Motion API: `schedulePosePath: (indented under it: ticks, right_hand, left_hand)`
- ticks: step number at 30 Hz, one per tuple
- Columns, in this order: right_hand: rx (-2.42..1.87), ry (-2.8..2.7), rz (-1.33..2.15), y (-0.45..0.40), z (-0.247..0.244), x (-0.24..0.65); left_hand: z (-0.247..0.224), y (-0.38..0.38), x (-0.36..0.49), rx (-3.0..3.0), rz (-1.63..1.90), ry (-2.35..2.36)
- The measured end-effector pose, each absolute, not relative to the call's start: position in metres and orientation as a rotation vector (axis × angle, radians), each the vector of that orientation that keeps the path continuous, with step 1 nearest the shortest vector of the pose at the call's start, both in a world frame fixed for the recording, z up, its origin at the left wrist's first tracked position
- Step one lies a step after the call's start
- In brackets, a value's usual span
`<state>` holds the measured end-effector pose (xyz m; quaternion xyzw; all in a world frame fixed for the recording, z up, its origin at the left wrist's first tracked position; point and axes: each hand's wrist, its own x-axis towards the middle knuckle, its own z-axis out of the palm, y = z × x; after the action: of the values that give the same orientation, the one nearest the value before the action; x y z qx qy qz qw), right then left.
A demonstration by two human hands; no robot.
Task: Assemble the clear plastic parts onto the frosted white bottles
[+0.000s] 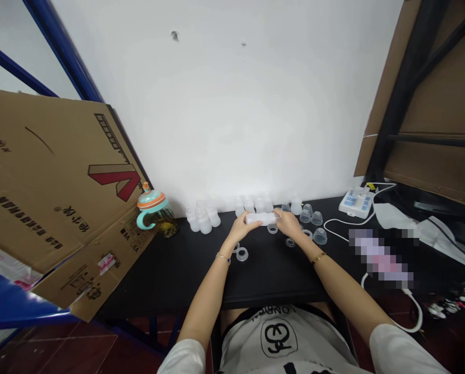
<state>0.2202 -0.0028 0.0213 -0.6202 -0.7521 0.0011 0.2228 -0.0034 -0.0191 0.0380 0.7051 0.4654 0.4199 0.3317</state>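
A translucent white bottle [260,218] lies sideways between my two hands above the black table. My left hand [241,227] is wrapped round its left end. At its right end, the fingers of my right hand [287,222] close on the clear top part. Two white rings [242,254] lie on the table near my left wrist, one partly hidden by it. Under and beside my right hand are more rings [290,242] and clear dome caps [320,236]. Several white bottles [205,224] stand to the left, and others [296,204] stand along the wall.
A teal-lidded jug [156,212] with dark contents stands at the table's left, beside a large cardboard box [61,182]. On the right are a white power strip [356,202], its cable, white sheets [411,218] and a blurred-out object [382,257]. A white wall [256,114] rises behind the table [267,280].
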Motion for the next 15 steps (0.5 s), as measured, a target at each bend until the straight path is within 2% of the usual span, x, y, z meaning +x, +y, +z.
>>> schedulePosePath:
  ticks: [15]
  right_hand:
    - [-1.718, -2.085, 0.016, -0.0039, 0.0234, 0.2218]
  left_hand:
    - [0.0369, -0.0201, -0.0057, 2.057, 1.115, 1.227]
